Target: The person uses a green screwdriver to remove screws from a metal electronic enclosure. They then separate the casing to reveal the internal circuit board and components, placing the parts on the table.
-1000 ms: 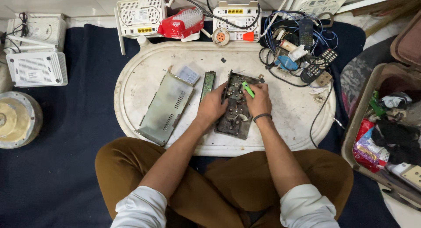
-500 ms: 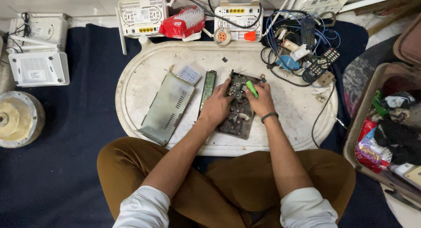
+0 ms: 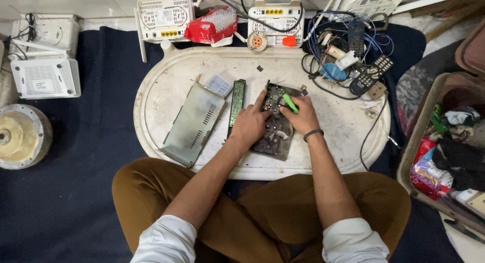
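At frame centre, on the white oval table [image 3: 323,157]: dark circuit board [image 3: 273,127], both hands on it.
My left hand [image 3: 249,125] lies spread, steadying the board's left edge; my right hand [image 3: 301,116] grips a green-handled screwdriver [image 3: 290,103] over its top. Grey metal cover [image 3: 193,123] lies left, apart.

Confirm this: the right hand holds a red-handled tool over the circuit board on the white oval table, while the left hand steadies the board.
Not quite. In the head view the tool in the right hand has a green handle, not red. The rest holds: it is over the circuit board on the white oval table, and the left hand steadies the board.
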